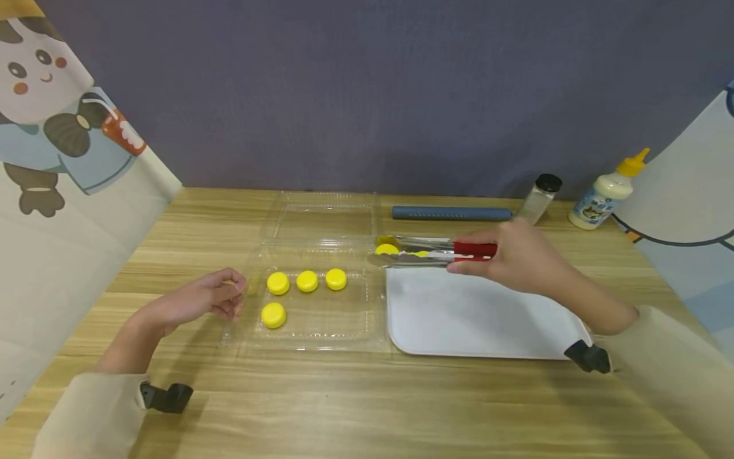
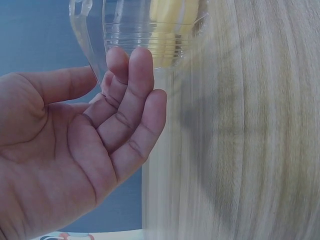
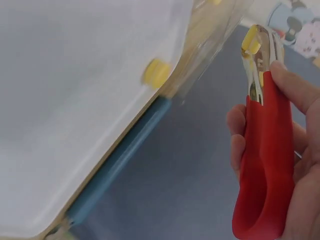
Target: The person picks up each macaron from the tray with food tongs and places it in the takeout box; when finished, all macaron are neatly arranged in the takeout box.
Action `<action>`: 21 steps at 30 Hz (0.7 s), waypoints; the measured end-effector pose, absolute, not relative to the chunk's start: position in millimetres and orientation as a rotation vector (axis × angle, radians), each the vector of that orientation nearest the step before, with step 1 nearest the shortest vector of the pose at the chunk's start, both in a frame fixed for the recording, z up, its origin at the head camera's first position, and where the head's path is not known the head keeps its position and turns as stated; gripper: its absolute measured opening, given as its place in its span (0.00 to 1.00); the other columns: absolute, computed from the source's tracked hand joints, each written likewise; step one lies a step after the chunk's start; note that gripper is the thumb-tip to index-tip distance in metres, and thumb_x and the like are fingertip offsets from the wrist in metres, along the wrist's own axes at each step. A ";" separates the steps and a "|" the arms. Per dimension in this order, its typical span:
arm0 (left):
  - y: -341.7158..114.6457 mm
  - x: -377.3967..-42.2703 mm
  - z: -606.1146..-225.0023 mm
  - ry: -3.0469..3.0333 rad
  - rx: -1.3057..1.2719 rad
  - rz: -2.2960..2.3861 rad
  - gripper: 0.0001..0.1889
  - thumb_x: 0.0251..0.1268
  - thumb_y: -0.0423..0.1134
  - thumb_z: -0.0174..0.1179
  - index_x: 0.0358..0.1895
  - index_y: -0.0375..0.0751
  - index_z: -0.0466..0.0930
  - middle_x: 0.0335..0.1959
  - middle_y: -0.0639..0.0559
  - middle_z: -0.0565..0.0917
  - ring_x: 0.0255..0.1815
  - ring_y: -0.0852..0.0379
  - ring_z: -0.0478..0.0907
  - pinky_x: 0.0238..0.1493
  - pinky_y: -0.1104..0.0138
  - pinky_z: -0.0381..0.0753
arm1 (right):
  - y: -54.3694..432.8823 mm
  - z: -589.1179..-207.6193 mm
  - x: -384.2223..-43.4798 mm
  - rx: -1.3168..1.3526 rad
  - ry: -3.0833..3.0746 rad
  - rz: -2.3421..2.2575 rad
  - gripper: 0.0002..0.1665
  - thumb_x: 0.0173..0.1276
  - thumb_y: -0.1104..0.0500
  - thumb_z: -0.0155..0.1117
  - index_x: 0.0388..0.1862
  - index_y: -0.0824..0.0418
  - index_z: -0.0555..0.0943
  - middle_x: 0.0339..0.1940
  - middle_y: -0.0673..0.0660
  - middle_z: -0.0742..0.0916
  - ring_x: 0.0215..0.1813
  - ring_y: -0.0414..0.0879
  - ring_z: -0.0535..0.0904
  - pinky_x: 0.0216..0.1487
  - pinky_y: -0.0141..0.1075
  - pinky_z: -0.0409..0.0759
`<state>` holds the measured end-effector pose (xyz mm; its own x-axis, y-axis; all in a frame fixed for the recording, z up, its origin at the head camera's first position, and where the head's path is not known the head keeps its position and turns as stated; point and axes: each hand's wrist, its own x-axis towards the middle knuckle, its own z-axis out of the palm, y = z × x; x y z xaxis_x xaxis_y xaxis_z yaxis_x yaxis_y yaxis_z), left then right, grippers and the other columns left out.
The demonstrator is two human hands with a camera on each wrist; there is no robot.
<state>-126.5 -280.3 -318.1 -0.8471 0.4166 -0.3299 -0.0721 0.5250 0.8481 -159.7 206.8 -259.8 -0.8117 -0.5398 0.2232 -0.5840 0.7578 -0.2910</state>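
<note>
My right hand (image 1: 522, 258) grips metal tongs with red handles (image 3: 277, 150). Between the tong tips is a yellow macaron (image 3: 253, 46), held above the border between the clear plastic box and the white tray. Another yellow macaron (image 3: 157, 73) lies on the tray (image 1: 487, 325), partly hidden behind the tongs in the head view. The open clear box (image 1: 321, 347) carries three macarons in a row, with one macaron (image 1: 273, 315) in front of them. At the box's left edge, my left hand (image 1: 201, 298) pinches the thin plastic between thumb and curled fingers.
A blue-grey stick-shaped object (image 1: 451, 213) lies behind the tray. Farther right stand a clear jar (image 1: 536, 201) with a black lid and a squeeze bottle (image 1: 602, 197) with a yellow nozzle. The box's lid (image 1: 327, 220) lies folded back towards the dark wall.
</note>
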 end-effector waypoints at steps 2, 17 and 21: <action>-280.4 -126.6 -318.4 2.264 0.281 1.292 0.14 0.85 0.40 0.41 0.53 0.28 0.65 0.37 0.44 0.75 0.41 0.47 0.79 0.48 0.62 0.81 | 195.9 -259.3 -158.5 0.934 -2.822 0.555 0.25 0.58 0.44 0.80 0.49 0.59 0.90 0.28 0.50 0.90 0.21 0.38 0.74 0.22 0.35 0.72; -280.8 -127.5 -320.7 2.268 0.290 1.293 0.14 0.85 0.40 0.41 0.53 0.29 0.65 0.37 0.44 0.75 0.41 0.46 0.79 0.50 0.60 0.81 | 126.2 -278.1 -160.2 1.142 -2.841 0.566 0.24 0.59 0.46 0.80 0.49 0.58 0.90 0.29 0.47 0.90 0.23 0.37 0.75 0.25 0.35 0.72; -281.6 -127.6 -321.2 2.267 0.288 1.296 0.14 0.84 0.39 0.41 0.53 0.28 0.64 0.37 0.44 0.75 0.41 0.46 0.79 0.49 0.60 0.81 | 112.0 -283.9 -159.0 1.182 -2.841 0.518 0.24 0.59 0.45 0.80 0.50 0.57 0.90 0.29 0.48 0.90 0.25 0.37 0.78 0.27 0.35 0.75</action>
